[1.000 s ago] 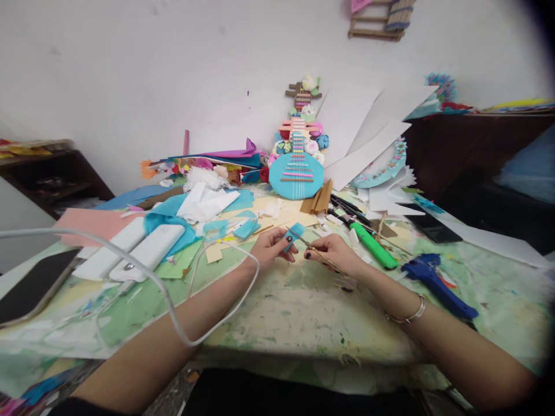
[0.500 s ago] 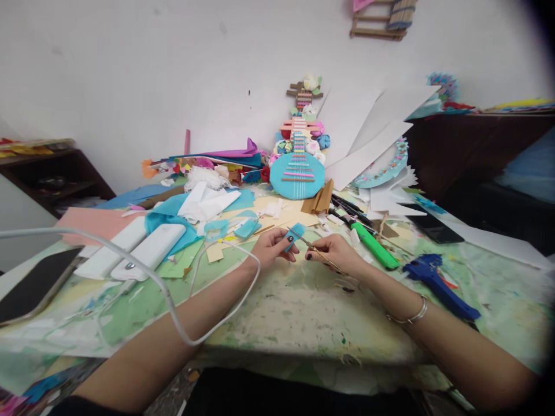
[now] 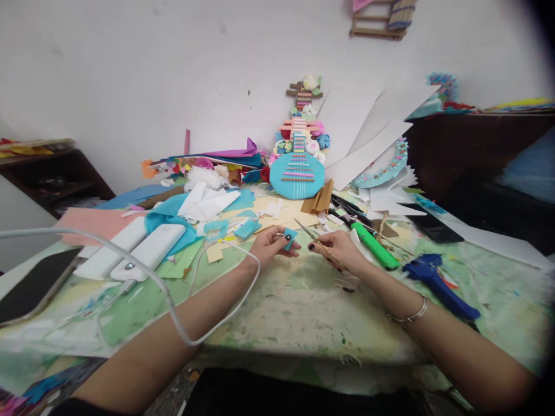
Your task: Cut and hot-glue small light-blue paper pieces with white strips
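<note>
My left hand (image 3: pixel 271 245) pinches a small blue paper piece (image 3: pixel 289 237) between thumb and fingers, just above the paint-stained table (image 3: pixel 303 312). My right hand (image 3: pixel 336 248) grips small scissors (image 3: pixel 309 233), whose thin blades point up and to the left, a little apart from the blue piece. Both hands hover near the table's middle. A silver bangle (image 3: pixel 410 315) circles my right wrist.
A white cable (image 3: pixel 173 312) loops over my left forearm. Two white power banks (image 3: pixel 143 248) and a dark phone (image 3: pixel 34 283) lie at the left. A green marker (image 3: pixel 373 245) and blue glue gun (image 3: pixel 437 283) lie at the right. A blue paper guitar (image 3: pixel 297 167) leans on the wall among paper scraps.
The scissors' blades have come away from the blue piece and moved slightly right. My left hand has turned the piece lower in its fingers.
</note>
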{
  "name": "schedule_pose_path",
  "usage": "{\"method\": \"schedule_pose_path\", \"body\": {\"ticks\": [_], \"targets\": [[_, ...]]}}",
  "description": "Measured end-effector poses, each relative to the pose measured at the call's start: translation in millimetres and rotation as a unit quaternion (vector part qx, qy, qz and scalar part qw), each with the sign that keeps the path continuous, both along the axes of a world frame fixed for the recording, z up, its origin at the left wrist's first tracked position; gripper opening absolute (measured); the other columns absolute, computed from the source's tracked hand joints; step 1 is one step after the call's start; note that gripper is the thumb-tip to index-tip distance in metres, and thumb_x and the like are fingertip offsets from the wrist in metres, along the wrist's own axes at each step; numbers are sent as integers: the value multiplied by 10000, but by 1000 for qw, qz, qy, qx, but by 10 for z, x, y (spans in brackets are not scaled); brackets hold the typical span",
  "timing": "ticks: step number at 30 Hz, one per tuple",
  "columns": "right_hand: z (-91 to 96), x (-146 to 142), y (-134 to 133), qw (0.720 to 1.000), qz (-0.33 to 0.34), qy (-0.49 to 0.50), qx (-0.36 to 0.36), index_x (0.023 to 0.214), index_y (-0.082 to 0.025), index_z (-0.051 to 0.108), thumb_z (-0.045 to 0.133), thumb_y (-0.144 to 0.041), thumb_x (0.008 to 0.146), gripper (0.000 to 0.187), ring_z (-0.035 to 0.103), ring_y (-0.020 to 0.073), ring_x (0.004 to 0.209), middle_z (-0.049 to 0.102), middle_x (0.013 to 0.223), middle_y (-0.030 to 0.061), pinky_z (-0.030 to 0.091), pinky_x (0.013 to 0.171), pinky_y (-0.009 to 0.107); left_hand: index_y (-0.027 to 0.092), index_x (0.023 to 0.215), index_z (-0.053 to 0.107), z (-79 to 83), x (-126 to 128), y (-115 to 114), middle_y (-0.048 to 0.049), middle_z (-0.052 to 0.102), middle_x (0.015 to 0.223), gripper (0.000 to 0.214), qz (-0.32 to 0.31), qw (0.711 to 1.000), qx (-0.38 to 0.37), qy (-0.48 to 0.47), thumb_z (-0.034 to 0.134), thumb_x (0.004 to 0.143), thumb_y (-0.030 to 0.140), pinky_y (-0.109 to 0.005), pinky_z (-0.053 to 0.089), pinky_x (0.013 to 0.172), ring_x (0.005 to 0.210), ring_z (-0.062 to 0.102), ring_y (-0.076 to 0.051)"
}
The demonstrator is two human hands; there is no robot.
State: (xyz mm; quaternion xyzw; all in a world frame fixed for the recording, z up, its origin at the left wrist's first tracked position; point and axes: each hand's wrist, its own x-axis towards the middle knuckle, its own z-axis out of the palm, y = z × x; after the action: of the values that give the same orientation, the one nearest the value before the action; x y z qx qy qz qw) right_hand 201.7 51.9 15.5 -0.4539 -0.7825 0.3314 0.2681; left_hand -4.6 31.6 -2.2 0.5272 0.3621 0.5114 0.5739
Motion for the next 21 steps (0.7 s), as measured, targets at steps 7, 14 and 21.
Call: {"method": "schedule_pose_path", "body": {"ticks": [7, 14, 21], "targets": [[-11, 0, -7, 996, -39, 6, 84, 561, -171, 482, 479, -679, 750, 542, 308, 101, 523, 333, 510, -26, 174, 478, 253, 138, 863, 576, 11, 11, 2, -107, 728, 886, 355, 22, 999, 27, -6, 737, 693, 404, -344, 500, 769, 827, 679, -203], [59, -92, -154, 987, -69, -66, 129, 649, -179, 508, 633, -488, 718, 340, 376, 110, 535, 444, 547, -29, 233, 516, 249, 135, 809, 662, 58, -1, -11, -14, 669, 707, 278, 108, 994, 24, 1, 778, 635, 318, -214, 426, 581, 632, 586, -106], [64, -126, -265, 971, -41, -118, 204, 799, -162, 565, 615, -498, 753, 343, 428, 127, 536, 517, 582, -6, 290, 555, 259, 122, 790, 649, 100, 24, -45, -25, 677, 668, 334, 103, 991, -23, -86, 823, 582, 316, -247, 488, 628, 613, 617, -116]]}}
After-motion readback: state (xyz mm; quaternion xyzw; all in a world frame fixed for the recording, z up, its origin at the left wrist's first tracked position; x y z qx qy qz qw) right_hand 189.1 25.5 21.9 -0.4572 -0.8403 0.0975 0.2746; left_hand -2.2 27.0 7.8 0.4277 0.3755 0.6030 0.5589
